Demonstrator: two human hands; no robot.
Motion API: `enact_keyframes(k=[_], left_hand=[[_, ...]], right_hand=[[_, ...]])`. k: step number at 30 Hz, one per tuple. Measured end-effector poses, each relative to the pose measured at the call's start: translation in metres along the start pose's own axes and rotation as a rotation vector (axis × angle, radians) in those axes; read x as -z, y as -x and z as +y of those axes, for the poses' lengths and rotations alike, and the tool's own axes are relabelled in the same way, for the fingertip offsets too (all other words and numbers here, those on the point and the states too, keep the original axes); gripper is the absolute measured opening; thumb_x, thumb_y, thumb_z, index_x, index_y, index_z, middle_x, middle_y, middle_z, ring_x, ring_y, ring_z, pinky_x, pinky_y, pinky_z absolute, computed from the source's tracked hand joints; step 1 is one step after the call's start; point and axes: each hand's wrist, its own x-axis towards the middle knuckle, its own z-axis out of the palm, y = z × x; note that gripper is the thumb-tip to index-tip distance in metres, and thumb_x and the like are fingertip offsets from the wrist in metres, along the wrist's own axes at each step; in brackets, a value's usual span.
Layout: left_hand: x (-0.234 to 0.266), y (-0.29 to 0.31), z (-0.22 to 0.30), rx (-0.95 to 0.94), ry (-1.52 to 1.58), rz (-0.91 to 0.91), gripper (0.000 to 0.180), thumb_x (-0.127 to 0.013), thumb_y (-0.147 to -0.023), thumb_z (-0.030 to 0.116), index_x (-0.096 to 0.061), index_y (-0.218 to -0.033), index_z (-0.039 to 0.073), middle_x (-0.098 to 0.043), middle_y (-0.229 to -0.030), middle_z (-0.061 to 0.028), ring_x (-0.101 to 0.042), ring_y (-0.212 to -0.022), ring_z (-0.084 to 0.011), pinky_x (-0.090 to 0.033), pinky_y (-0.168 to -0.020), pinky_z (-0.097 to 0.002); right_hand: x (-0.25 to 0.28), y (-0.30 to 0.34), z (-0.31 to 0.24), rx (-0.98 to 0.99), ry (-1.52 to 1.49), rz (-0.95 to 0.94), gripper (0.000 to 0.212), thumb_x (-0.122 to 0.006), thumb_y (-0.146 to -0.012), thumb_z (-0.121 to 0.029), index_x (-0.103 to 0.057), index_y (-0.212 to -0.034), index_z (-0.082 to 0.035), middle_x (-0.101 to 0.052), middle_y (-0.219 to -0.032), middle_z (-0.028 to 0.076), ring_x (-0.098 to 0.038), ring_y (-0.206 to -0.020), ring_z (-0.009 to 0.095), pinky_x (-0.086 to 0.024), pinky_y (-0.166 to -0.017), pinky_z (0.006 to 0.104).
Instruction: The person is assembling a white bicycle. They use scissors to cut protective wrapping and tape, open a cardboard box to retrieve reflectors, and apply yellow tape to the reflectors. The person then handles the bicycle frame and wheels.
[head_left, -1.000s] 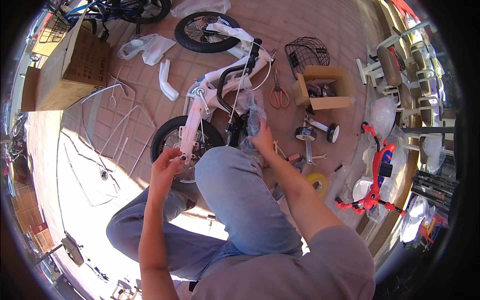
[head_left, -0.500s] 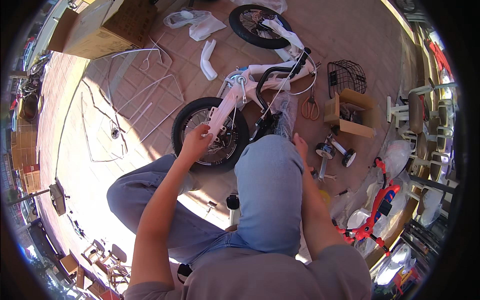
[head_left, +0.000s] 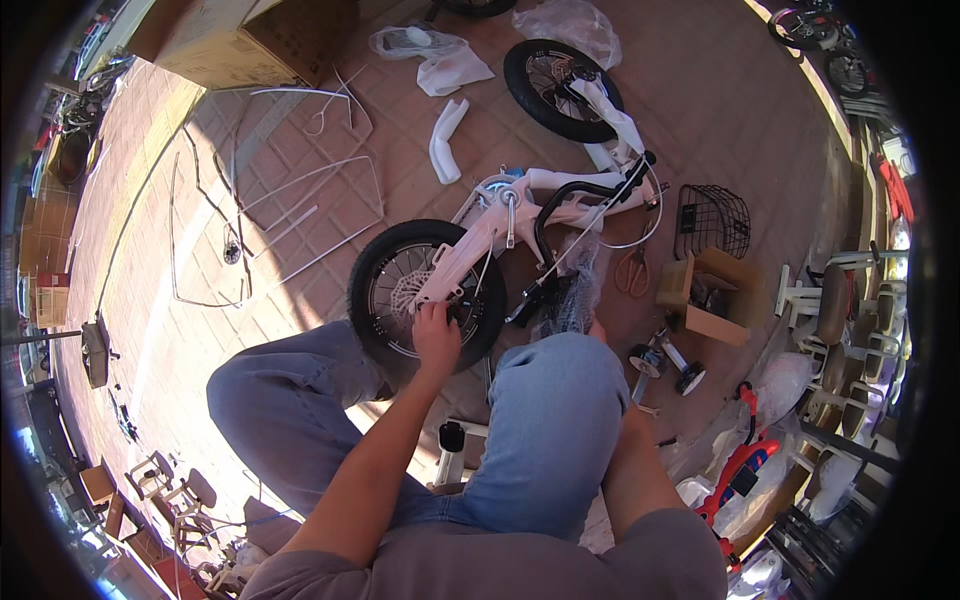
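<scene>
A small white-framed bicycle lies on the brick paving before me, partly in pale wrapping. Its near spoked wheel, with a disc brake rotor, lies beside my knees. My left hand reaches to the hub, fingers curled in at the frame end; what they grip there is hidden. The black handlebar lies along the frame, with a pale cable looping past it. My right hand is almost wholly behind my right knee, near clear bubble wrap, and its fingers are hidden.
Orange-handled scissors, a black wire basket and an open carton lie to the right, with small training wheels nearer. A white foam piece, plastic bags and a large box are farther off. Loose white strips lie left.
My left hand has moved from the left edge of the white frame to the wheel hub. My right hand has slipped farther behind the knee. The whole view has shifted slightly.
</scene>
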Motion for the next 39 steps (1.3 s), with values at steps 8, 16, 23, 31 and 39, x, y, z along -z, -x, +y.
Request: enact_keyframes(k=[8, 16, 23, 31, 39], left_hand=[[-0.005, -0.075, -0.036, 0.168, -0.172, -0.179, 0.047, -0.070, -0.073, 0.033, -0.056, -0.111, 0.008, -0.056, -0.112, -0.0144, -0.051, -0.108, -0.0359, -0.040, -0.090, -0.0479], [-0.028, -0.075, -0.042, 0.118, -0.132, -0.188, 0.065, -0.079, -0.064, 0.036, -0.049, -0.113, 0.006, -0.059, -0.106, -0.0167, -0.054, -0.101, -0.0399, -0.045, -0.084, -0.0493], [-0.013, -0.094, -0.027, 0.180, -0.085, -0.334, 0.066, -0.081, -0.064, 0.035, -0.046, -0.109, 0.003, -0.060, -0.106, -0.0209, -0.057, -0.100, -0.0428, -0.047, -0.083, -0.0503], [0.009, -0.106, -0.016, 0.244, 0.074, -0.384, 0.061, -0.078, -0.069, 0.032, -0.046, -0.106, -0.003, -0.064, -0.094, -0.0265, -0.063, -0.090, -0.0426, -0.050, -0.079, -0.0482], [0.027, -0.122, 0.000, 0.336, 0.296, -0.454, 0.059, -0.080, -0.070, 0.039, -0.056, -0.100, -0.005, -0.064, -0.085, -0.0149, -0.062, -0.077, -0.0208, -0.049, -0.067, -0.0334]], right_hand=[[-0.036, 0.042, -0.095, 0.502, 1.047, 0.361, 0.046, -0.063, -0.082, -0.016, -0.053, -0.126, -0.006, -0.054, -0.123, 0.022, -0.054, -0.111, 0.032, -0.044, -0.090, 0.0396], [-0.021, -0.009, -0.042, 0.045, 0.111, -0.112, 0.045, -0.061, -0.088, -0.035, -0.056, -0.122, -0.007, -0.063, -0.108, 0.014, -0.059, -0.099, 0.029, -0.046, -0.087, 0.0383], [-0.023, -0.017, -0.022, -0.167, -0.428, -0.367, 0.049, -0.057, -0.089, -0.042, -0.055, -0.123, -0.007, -0.062, -0.109, 0.012, -0.059, -0.100, 0.027, -0.047, -0.087, 0.0375], [-0.039, -0.037, -0.050, -0.153, -0.638, -0.567, 0.055, -0.052, -0.090, -0.050, -0.054, -0.124, -0.007, -0.062, -0.111, 0.010, -0.059, -0.101, 0.024, -0.047, -0.086, 0.0365], [-0.022, 0.028, -0.187, -0.032, -0.459, -0.607, 0.060, -0.049, -0.091, -0.056, -0.053, -0.126, -0.007, -0.062, -0.113, 0.009, -0.058, -0.104, 0.022, -0.047, -0.088, 0.0352]])
